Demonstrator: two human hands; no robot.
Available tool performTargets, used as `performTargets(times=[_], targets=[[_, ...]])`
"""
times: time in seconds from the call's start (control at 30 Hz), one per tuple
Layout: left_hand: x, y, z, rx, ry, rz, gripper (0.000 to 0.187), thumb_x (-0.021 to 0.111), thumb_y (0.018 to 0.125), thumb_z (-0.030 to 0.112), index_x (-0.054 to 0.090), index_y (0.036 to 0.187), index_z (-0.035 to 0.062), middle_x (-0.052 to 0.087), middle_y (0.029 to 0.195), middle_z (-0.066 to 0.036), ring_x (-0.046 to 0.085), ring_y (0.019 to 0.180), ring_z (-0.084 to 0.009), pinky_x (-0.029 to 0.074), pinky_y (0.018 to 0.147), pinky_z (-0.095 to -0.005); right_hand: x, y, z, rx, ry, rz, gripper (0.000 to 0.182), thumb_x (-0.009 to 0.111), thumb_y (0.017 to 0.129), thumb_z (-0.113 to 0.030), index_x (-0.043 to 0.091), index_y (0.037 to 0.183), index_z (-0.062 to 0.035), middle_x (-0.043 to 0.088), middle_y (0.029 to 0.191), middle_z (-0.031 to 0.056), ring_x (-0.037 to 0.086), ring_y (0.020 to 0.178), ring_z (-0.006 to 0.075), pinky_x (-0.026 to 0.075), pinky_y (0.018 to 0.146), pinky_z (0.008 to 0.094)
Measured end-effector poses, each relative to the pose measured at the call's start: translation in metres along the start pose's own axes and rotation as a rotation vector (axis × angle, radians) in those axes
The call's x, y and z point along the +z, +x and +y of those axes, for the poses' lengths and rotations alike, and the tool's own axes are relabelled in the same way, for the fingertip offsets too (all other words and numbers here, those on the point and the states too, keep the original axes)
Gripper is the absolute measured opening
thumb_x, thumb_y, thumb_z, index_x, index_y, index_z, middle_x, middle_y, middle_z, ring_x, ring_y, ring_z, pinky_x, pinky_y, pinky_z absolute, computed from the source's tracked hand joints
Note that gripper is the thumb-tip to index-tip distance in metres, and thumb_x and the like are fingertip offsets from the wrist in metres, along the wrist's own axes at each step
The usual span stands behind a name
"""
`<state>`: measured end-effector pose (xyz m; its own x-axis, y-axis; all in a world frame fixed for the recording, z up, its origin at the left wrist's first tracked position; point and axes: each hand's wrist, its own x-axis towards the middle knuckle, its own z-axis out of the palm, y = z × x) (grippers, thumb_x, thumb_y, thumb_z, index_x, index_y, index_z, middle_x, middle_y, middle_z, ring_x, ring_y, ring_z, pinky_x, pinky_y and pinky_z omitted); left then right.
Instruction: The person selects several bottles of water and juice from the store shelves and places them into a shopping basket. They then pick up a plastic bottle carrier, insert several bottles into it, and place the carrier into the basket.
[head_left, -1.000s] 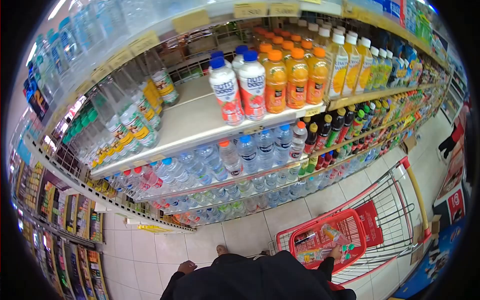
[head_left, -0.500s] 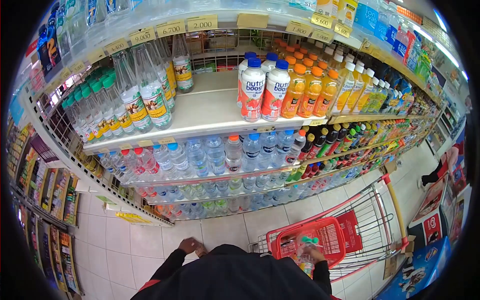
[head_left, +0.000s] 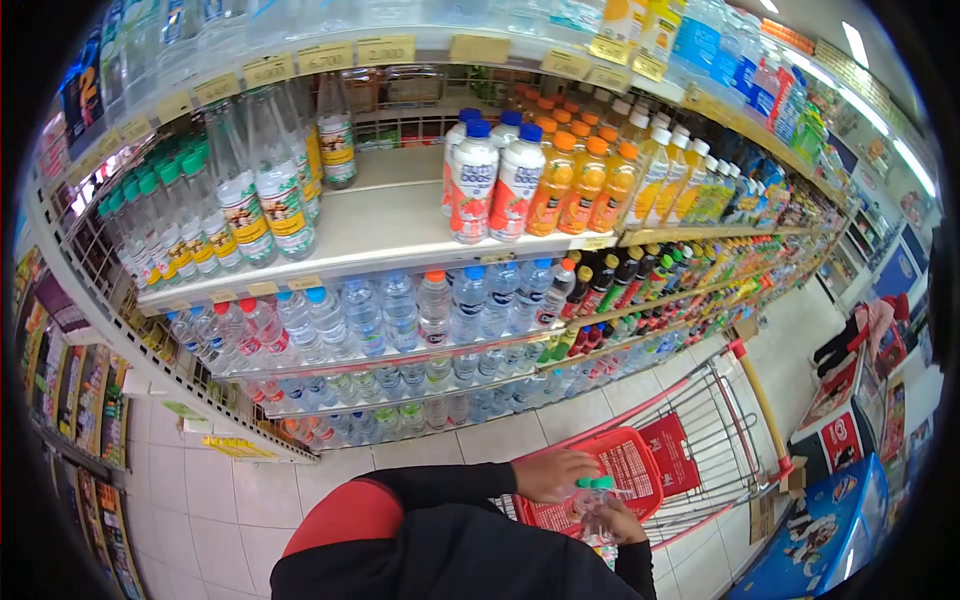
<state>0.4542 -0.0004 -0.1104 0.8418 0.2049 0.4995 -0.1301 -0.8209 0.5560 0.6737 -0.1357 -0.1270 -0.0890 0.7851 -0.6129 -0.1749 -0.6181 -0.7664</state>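
Above the red basket (head_left: 648, 462), my right hand (head_left: 620, 522) grips clear plastic bottles with green caps (head_left: 598, 483) by their upper part. Their lower ends are mostly hidden behind my dark-clothed body. My left hand (head_left: 552, 474) reaches across from the left, its fingers stretched out flat right beside the green caps. Holes run through the walls of the basket, which sits in a metal shopping cart (head_left: 715, 420) with a red and yellow handle.
Ahead stands a shelf (head_left: 390, 230) with green-capped bottles (head_left: 180, 200), white-and-red Nutriboost bottles (head_left: 517, 185) and orange drinks (head_left: 583, 190). Water bottles (head_left: 400, 310) fill the lower rows. At right are a blue freezer (head_left: 835, 525) and a person (head_left: 855, 330).
My left hand has swung right, from beside my body to the bottle caps. The right hand still holds the bottles over the basket. The view has shifted slightly to the right.
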Motion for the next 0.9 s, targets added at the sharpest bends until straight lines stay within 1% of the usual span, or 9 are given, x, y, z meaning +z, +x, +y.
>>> performTargets(times=[0.17, 0.23, 0.3, 0.37, 0.43, 0.5, 0.6, 0.83, 0.9], targets=[[0.088, 0.022, -0.032, 0.255, -0.01, -0.212, 0.062, 0.071, 0.061, 0.018, 0.049, 0.119, 0.0131, 0.042, 0.128, -0.011, 0.035, 0.125, -0.0305, 0.028, 0.1, -0.0524, 0.021, 0.015, 0.032, 0.035, -0.341, -0.065, 0.027, 0.056, 0.085, -0.016, 0.056, 0.105, 0.001, 0.061, 0.091, 0.0063, 0.06, 0.082, 0.0136, 0.048, 0.069, 0.0247], [0.11, 0.021, -0.044, 0.04, -0.233, -0.792, 0.056, 0.073, 0.057, 0.019, 0.054, 0.109, 0.0122, 0.042, 0.129, -0.01, 0.035, 0.125, -0.0323, 0.03, 0.099, -0.0501, 0.021, 0.008, 0.042, 0.049, -0.268, -0.041, 0.028, 0.056, 0.084, -0.016, 0.056, 0.106, 0.0009, 0.06, 0.092, 0.006, 0.058, 0.084, 0.0133, 0.046, 0.071, 0.0243], [0.125, 0.016, -0.054, 0.069, -0.287, -0.773, 0.049, 0.075, 0.052, 0.021, 0.056, 0.096, 0.011, 0.041, 0.13, -0.01, 0.036, 0.123, -0.0341, 0.031, 0.098, -0.0489, 0.025, 0.003, 0.048, 0.073, -0.163, -0.033, 0.03, 0.056, 0.082, -0.015, 0.057, 0.107, 0.0008, 0.059, 0.094, 0.0054, 0.056, 0.088, 0.0126, 0.044, 0.076, 0.0237], [0.13, 0.015, -0.05, 0.383, -0.148, -0.396, 0.049, 0.075, 0.052, 0.021, 0.056, 0.096, 0.0108, 0.041, 0.131, -0.013, 0.038, 0.121, -0.0348, 0.032, 0.096, -0.0487, 0.03, -0.001, 0.057, 0.105, -0.072, 0.032, 0.03, 0.056, 0.081, -0.013, 0.056, 0.109, 0.0002, 0.059, 0.094, 0.0053, 0.056, 0.085, 0.0138, 0.045, 0.074, 0.0248], [0.116, 0.026, -0.048, 0.393, -0.203, -0.435, 0.047, 0.075, 0.053, 0.021, 0.056, 0.095, 0.0109, 0.039, 0.132, -0.016, 0.037, 0.122, -0.036, 0.032, 0.097, -0.049, 0.026, 0.0, 0.081, -0.017, -0.002, 0.034, 0.034, 0.055, 0.082, -0.013, 0.053, 0.113, 0.0, 0.059, 0.097, 0.0062, 0.057, 0.084, 0.0147, 0.046, 0.074, 0.0256], [0.104, 0.033, -0.049, 0.443, -0.203, -0.524, 0.045, 0.074, 0.056, 0.021, 0.058, 0.097, 0.0119, 0.04, 0.131, -0.017, 0.038, 0.121, -0.0352, 0.033, 0.096, -0.048, 0.039, -0.017, 0.065, 0.155, 0.069, 0.083, 0.043, 0.06, 0.077, -0.012, 0.048, 0.117, 0.0002, 0.059, 0.099, 0.0074, 0.058, 0.086, 0.0153, 0.046, 0.075, 0.0271], [0.121, 0.03, -0.067, 0.266, -0.256, -0.554, 0.043, 0.073, 0.061, 0.019, 0.057, 0.1, 0.0096, 0.043, 0.129, -0.017, 0.037, 0.123, -0.0348, 0.032, 0.099, -0.0488, 0.043, -0.023, 0.056, 0.002, 0.067, 0.153, 0.042, 0.059, 0.076, -0.009, 0.048, 0.115, -0.0002, 0.06, 0.097, 0.0064, 0.058, 0.087, 0.0154, 0.047, 0.075, 0.0284], [0.101, 0.083, -0.057, 0.339, -0.136, -0.281, 0.035, 0.069, 0.064, 0.017, 0.057, 0.095, 0.0107, 0.051, 0.117, -0.016, 0.044, 0.115, -0.0324, 0.036, 0.095, -0.0453, 0.022, -0.032, 0.054, -0.224, 0.411, 0.166, 0.04, 0.056, 0.077, -0.005, 0.047, 0.115, 0.0002, 0.06, 0.09, 0.009, 0.061, 0.075, 0.0168, 0.05, 0.068, 0.0287], [0.105, 0.078, -0.065, 0.296, -0.145, -0.229, 0.033, 0.068, 0.065, 0.017, 0.057, 0.096, 0.0105, 0.051, 0.116, -0.015, 0.044, 0.115, -0.0325, 0.036, 0.095, -0.0454, 0.023, -0.032, 0.081, -0.208, 0.661, 0.175, 0.041, 0.054, 0.077, -0.015, 0.048, 0.114, 0.002, 0.061, 0.093, 0.017, 0.062, 0.076, 0.0276, 0.052, 0.068, 0.0366]])
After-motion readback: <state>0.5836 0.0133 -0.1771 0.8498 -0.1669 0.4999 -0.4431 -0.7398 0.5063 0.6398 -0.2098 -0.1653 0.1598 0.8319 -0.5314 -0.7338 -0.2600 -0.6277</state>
